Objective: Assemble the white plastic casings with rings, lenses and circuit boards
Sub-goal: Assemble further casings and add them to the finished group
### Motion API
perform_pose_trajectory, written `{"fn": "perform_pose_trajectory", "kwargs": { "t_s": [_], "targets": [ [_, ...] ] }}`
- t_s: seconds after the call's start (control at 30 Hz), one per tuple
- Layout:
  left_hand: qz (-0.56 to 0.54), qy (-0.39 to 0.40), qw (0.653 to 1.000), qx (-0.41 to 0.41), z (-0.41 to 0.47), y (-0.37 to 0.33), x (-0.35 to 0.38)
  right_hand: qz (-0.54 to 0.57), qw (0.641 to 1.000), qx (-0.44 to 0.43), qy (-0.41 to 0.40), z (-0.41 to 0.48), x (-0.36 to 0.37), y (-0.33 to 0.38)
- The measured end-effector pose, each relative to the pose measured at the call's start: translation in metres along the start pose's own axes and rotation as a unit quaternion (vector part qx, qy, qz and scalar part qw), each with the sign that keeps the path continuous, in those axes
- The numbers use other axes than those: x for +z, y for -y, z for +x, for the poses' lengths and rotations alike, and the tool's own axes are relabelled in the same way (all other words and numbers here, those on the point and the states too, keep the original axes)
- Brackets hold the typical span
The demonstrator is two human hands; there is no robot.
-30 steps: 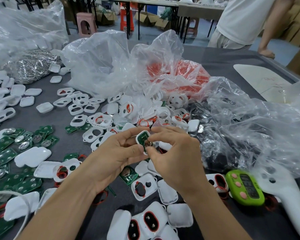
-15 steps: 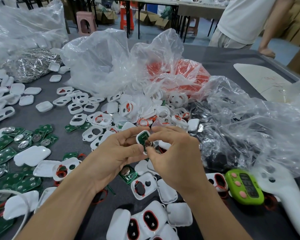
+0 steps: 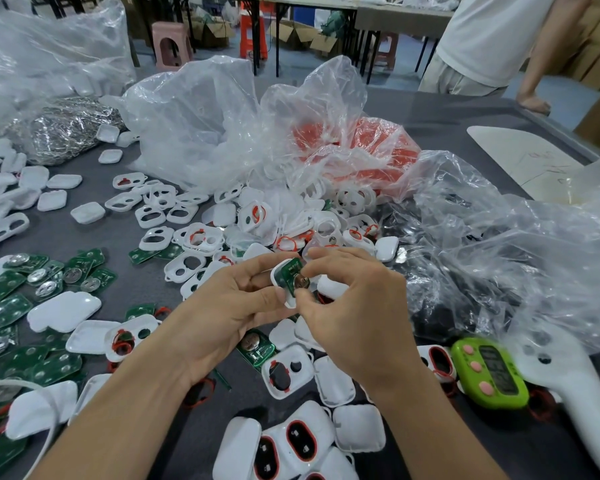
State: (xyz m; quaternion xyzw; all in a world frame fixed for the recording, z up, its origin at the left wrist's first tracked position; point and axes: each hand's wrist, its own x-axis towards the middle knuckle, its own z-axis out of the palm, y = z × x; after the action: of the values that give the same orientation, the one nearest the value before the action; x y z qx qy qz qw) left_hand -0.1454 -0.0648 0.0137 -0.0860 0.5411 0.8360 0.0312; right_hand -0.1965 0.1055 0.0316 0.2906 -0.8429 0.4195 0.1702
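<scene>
I judge the step in hand to be seating the circuit board [image 3: 287,274] in the white casing [image 3: 289,301]. The green board lies inside the shell with its coin cell [image 3: 301,282] facing up, and the whole unit is tilted toward the camera. The casing is held off the table at view centre. The left hand [image 3: 229,306] grips it from 9 o'clock, thumb on the near rim and fingers curled behind. The right hand [image 3: 354,306] pinches the board from 3 o'clock, thumb and forefinger closed beside the coin cell. I cannot tell whether the board is fully home. The next move calls for even pressure on the board until it sits flush, with the shell kept steady, and then a back cover. At 6 o'clock, just below the hands, lie a spare board [image 3: 257,348] and an open casing with dark lens [image 3: 286,374]. At 9 o'clock, well apart, the loose boards [image 3: 49,275] are spread. At 12 o'clock is the clear bag of red rings [image 3: 371,140]. At 4 o'clock lies a green handheld counter [image 3: 489,375].
</scene>
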Motion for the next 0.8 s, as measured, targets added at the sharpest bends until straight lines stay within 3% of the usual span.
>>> {"fn": "perform_pose_trajectory", "kwargs": {
  "t_s": [0.8],
  "targets": [
    [0.027,0.022,0.999,0.007,-0.0003,0.0013,-0.0028,-0.008,0.999,-0.017,0.027,-0.0026,0.0039,-0.0016]
  ]
}}
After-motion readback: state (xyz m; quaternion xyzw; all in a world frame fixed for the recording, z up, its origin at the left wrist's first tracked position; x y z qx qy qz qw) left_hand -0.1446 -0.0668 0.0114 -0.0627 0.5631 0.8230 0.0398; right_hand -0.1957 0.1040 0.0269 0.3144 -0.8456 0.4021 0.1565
